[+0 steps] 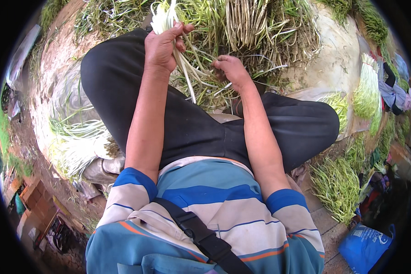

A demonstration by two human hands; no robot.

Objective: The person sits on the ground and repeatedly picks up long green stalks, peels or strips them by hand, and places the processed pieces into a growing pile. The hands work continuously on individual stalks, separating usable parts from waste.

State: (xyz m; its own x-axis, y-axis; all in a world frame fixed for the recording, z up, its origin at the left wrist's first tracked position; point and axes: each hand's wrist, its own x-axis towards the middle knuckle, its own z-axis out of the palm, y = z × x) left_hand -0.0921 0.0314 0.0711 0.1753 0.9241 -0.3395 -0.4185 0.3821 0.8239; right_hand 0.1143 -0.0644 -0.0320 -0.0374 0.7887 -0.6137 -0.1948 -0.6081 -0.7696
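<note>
My left hand [165, 44] grips a bunch of pale, leafy stalks [164, 17], possibly garlic chives, beyond my left knee. Their white ends fan upward, and several long strands hang below the fist. To its right, my right hand [230, 68] has its fingers bent close together among thin strands and trimmings; blur hides whether it pinches any. Just beyond it stands a thick bundle of brownish stalks [246, 24], resting on a heap of loose green and dry leaves [281, 51]. My crossed legs in dark trousers frame the heap.
A tied bundle of pale stalks [89, 147] lies left of my knee. More bundles [366, 92] and a pile of greens [337, 190] are on the right, near a blue bag [366, 248] bearing writing. A person in light clothing [394, 92] is at the far right.
</note>
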